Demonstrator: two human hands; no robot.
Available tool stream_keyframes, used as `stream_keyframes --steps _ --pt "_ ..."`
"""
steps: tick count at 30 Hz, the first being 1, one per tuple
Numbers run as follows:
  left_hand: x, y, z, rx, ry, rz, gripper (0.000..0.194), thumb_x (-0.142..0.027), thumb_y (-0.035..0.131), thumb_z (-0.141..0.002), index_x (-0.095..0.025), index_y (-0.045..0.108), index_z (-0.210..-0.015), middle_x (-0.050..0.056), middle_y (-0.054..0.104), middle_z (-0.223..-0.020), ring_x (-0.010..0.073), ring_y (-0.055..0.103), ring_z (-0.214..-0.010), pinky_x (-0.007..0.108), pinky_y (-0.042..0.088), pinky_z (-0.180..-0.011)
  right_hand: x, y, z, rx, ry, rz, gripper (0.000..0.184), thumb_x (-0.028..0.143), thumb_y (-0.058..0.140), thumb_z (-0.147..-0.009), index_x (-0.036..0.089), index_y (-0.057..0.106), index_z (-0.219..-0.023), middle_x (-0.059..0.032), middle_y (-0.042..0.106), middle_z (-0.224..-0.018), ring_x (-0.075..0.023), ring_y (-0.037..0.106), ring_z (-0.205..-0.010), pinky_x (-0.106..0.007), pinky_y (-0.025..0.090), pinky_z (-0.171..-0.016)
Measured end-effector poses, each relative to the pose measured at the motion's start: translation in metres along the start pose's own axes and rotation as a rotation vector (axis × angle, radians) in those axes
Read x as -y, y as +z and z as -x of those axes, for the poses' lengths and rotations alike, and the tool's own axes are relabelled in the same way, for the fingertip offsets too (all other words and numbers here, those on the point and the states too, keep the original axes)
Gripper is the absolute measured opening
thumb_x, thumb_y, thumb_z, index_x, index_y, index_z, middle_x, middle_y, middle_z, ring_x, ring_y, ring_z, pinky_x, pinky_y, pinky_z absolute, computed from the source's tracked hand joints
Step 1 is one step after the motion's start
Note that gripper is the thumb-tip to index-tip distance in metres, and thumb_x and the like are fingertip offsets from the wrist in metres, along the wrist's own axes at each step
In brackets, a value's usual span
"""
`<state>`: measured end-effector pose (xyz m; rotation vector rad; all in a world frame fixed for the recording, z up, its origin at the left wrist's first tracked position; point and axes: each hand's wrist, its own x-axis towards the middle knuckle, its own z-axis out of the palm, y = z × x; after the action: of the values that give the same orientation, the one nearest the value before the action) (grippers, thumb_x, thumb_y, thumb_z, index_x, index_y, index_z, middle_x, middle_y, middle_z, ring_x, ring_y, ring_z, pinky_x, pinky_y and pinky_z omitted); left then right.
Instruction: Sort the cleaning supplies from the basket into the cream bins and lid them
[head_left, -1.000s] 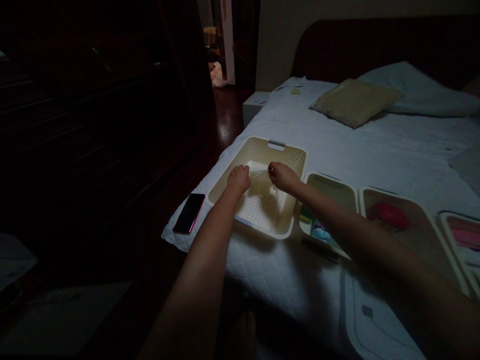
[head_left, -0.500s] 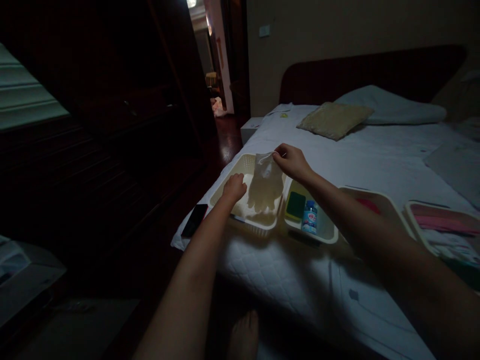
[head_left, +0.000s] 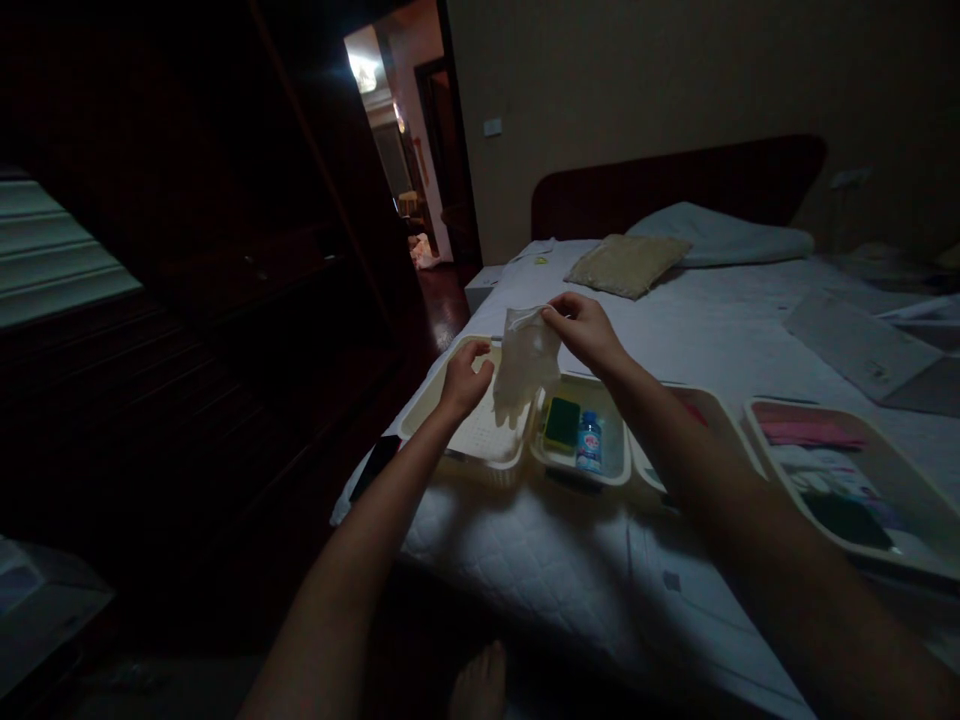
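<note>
My right hand (head_left: 586, 332) pinches the cuff of a translucent disposable glove (head_left: 526, 358), which hangs with its fingers pointing down. The glove is above a cream perforated plastic basket (head_left: 480, 445). My left hand (head_left: 466, 382) is raised over the basket with its fingers apart, holding nothing. Its fingertips are close beside the glove's left edge, and I cannot tell whether they touch. Part of the basket lies hidden behind my left forearm and the glove.
To the right of the basket stands a cream tray (head_left: 581, 470) holding a green sponge (head_left: 562, 422) and a small bottle (head_left: 589, 442). Farther right is a tray of folded cloth (head_left: 832, 480). A phone (head_left: 375, 465) lies at the bed's edge.
The glove has risen from the basket and now hangs open from my right hand. My left hand has lifted off the basket, and the view has tilted upward.
</note>
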<state>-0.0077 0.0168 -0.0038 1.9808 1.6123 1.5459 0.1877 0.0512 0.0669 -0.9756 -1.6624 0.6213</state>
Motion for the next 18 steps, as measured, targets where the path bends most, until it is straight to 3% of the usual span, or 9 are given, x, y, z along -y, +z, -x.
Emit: stream_keyframes --steps 9,15,18 --pt "-0.056 0.007 0.013 0.113 0.013 0.094 0.016 -0.017 0.058 -0.076 -0.018 0.056 -0.092 0.006 0.064 -0.101 0.0173 0.061 -0.098 0.034 0.049 -0.091 -0.02 -0.023 0.028 0.085 0.036 -0.013 0.024 0.04 0.057 -0.071 0.017 0.06 -0.076 -0.002 0.059 -0.07 -0.0148 0.052 -0.066 -0.029 0.042 -0.062" --pt "-0.064 0.02 0.029 0.284 -0.092 0.344 0.047 -0.027 0.075 -0.069 -0.019 0.046 -0.105 0.009 0.059 -0.116 0.0198 0.059 -0.106 0.033 0.049 -0.089 -0.021 -0.027 0.035 0.107 0.039 0.004 0.024 0.04 0.056 -0.073 0.017 0.059 -0.076 -0.0027 0.061 -0.072 -0.0144 0.053 -0.066 -0.028 0.043 -0.062" --pt "-0.061 0.027 0.03 0.282 -0.135 0.404 0.051 -0.028 0.077 -0.067 -0.019 0.045 -0.105 0.008 0.061 -0.113 0.0187 0.061 -0.099 0.03 0.05 -0.082 -0.018 -0.025 0.036 0.137 0.03 -0.015 0.025 0.04 0.056 -0.074 0.016 0.06 -0.078 -0.0034 0.061 -0.074 -0.0146 0.053 -0.066 -0.027 0.042 -0.06"
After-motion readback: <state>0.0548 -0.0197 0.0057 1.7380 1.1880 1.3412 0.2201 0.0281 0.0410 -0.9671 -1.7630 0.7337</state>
